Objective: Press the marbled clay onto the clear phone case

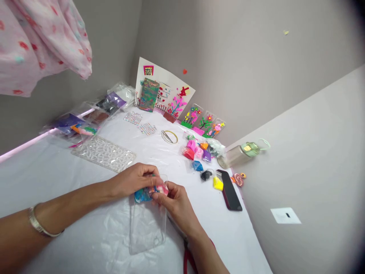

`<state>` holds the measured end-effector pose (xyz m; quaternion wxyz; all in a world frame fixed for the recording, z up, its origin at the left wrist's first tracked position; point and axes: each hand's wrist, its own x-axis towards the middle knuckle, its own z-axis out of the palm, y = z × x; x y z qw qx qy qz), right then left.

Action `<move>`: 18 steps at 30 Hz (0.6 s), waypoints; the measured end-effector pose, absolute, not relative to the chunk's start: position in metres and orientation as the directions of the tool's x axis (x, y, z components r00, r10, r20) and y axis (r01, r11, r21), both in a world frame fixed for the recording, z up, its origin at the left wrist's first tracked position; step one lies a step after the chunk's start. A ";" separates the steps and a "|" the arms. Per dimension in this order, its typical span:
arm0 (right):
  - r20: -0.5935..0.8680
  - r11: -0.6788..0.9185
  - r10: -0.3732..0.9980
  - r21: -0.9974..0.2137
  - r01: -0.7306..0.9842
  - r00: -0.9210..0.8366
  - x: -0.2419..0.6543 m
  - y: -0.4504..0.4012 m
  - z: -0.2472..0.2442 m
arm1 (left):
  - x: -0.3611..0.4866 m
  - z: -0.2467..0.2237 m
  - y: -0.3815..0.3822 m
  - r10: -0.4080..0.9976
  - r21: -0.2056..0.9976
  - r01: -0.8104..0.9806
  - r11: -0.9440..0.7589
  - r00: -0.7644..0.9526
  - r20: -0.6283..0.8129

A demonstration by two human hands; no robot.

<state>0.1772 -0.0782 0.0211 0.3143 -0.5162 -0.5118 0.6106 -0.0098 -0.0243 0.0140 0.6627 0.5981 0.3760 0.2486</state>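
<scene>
A clear phone case point(147, 228) lies on the white-covered table, its far end under marbled blue, white, pink and red clay point(142, 195). My left hand point(144, 177) reaches in from the left with its fingers bent down onto the clay. From the other side my right hand point(178, 198) pinches at the clay's right part, thumb on top, by the case's edge. Fingers cover much of the clay, so its full outline is hidden. Scissors point(188, 258) with red handles lie partly beneath my right wrist.
Bagged clay pieces point(198, 152) in several colours lie right of centre, near a dark phone point(229, 190) and a bottle point(238, 155). A textured clear sheet point(104, 154) and gem stickers point(146, 129) lie farther left. Decorated cases point(203, 123) lean against the wall.
</scene>
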 end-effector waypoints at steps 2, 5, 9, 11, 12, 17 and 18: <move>-0.294 -0.262 0.918 -0.953 0.150 -0.265 0.178 -0.078 0.020 | -0.008 0.015 -0.027 0.778 0.976 0.139 0.170 0.589 -0.220; -0.308 -0.276 0.912 -0.949 0.151 -0.270 0.177 -0.078 0.018 | -0.005 0.016 -0.030 0.801 0.969 0.187 0.163 0.548 -0.241; -0.331 -0.299 0.902 -0.942 0.154 -0.277 0.175 -0.079 0.020 | -0.007 0.017 -0.029 0.822 0.969 0.212 0.126 0.525 -0.222; -0.340 -0.305 0.895 -0.939 0.161 -0.288 0.174 -0.079 0.022 | -0.008 0.016 -0.028 0.821 0.972 0.207 0.108 0.534 -0.205; -0.343 -0.306 0.893 -0.938 0.165 -0.292 0.174 -0.080 0.023 | -0.009 0.016 -0.027 0.818 0.974 0.202 0.103 0.540 -0.198; -0.323 -0.288 0.897 -0.945 0.155 -0.303 0.175 -0.079 0.026 | -0.006 0.015 -0.028 0.800 0.978 0.170 0.119 0.567 -0.195; -0.326 -0.292 0.894 -0.944 0.152 -0.307 0.175 -0.079 0.025 | -0.006 0.015 -0.029 0.801 0.978 0.170 0.123 0.564 -0.199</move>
